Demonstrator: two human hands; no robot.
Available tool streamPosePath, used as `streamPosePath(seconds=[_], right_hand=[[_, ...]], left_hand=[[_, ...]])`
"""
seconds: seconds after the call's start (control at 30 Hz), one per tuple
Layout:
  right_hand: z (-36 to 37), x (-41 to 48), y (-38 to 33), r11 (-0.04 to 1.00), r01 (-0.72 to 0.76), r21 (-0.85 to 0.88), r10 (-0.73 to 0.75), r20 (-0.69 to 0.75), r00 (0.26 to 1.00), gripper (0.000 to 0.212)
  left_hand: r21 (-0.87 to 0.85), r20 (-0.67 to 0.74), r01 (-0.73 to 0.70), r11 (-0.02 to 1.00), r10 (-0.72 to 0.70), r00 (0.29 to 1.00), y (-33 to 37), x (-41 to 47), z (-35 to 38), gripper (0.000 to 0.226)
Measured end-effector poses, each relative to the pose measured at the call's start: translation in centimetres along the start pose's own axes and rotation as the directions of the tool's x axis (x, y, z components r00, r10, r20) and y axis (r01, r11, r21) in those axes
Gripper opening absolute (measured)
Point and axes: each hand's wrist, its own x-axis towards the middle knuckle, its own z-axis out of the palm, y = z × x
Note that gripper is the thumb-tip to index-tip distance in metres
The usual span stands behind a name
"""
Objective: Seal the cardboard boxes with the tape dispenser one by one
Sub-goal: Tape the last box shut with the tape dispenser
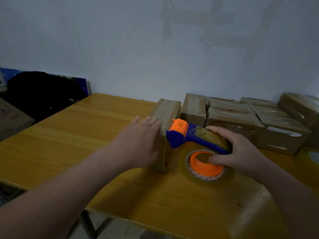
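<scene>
2 hands work on 1 cardboard box (170, 107) on the yellow table (86, 135)
The left hand (141, 135) lies flat against the left side of the upright box, its fingers straight and released, the tips at the top edge. The right hand (241, 150) grasps the blue and orange tape dispenser (179, 133), fingers curled over the handle and thumb inside the orange core of the tape roll (207, 180). The dispenser's orange head touches the box's near top corner. The box stands just beside a pile of other boxes (241, 121) by the wall; a black bag (43, 94) lies far left
</scene>
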Motion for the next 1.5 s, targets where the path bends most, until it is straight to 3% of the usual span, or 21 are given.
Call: streamPosePath(seconds=[0.2,0.4,0.63,0.93,1.07,1.2,1.3,1.4,1.5], right_hand=[[0.1,-0.7,0.2,1.0,0.021,0.014,-0.02,-0.015,1.0,0.069],[-1.4,-1.0,-0.1,0.998,0.052,0.024,-0.052,0.023,0.998,0.07],[-3.4,-2.7,1.3,0.999,-0.018,-0.048,0.021,0.062,0.998,0.072],[-2.9,0.2,-0.3,0.992,-0.045,-0.121,0.066,0.179,0.982,0.069],[-3.5,1.1,-1.0,0.991,-0.097,-0.091,0.117,0.249,0.962,0.07],[-3.9,1.4,-1.0,0.976,-0.215,0.02,0.2,0.286,0.937,0.052],[-4.3,1.5,-1.2,0.949,-0.294,0.114,0.242,0.335,0.911,0.056],[-4.4,1.8,-1.3,0.935,-0.339,0.103,0.288,0.337,0.896,0.07],[-4.4,1.6,-1.9,0.93,-0.359,0.075,0.317,0.323,0.891,0.063]], left_hand=[[-0.088,-0.028,-0.103,0.991,0.101,0.995,0.8,0.5,-0.1,0.08],[-0.108,-0.134,-0.058,0.992,0.043,0.99,0.4,0.5,1.2,0.072],[-0.08,-0.209,-0.039,0.996,0.022,0.978,0.6,1.0,1.6,0.058],[-0.044,-0.236,-0.04,0.998,0.028,0.971,0.0,1.6,2.2,0.054],[-0.017,-0.226,-0.024,1.0,0.019,0.974,-0.1,2.0,2.4,0.055],[0.001,-0.224,-0.016,1.0,0.016,0.975,0.2,1.9,2.1,0.054],[0.013,-0.233,-0.008,1.0,0.011,0.972,0.4,1.7,1.8,0.051],[0.026,-0.215,0.003,1.0,0.003,0.977,0.4,1.6,1.6,0.051],[0.042,-0.208,0.009,0.999,0.0,0.978,0.2,1.7,1.7,0.051]])
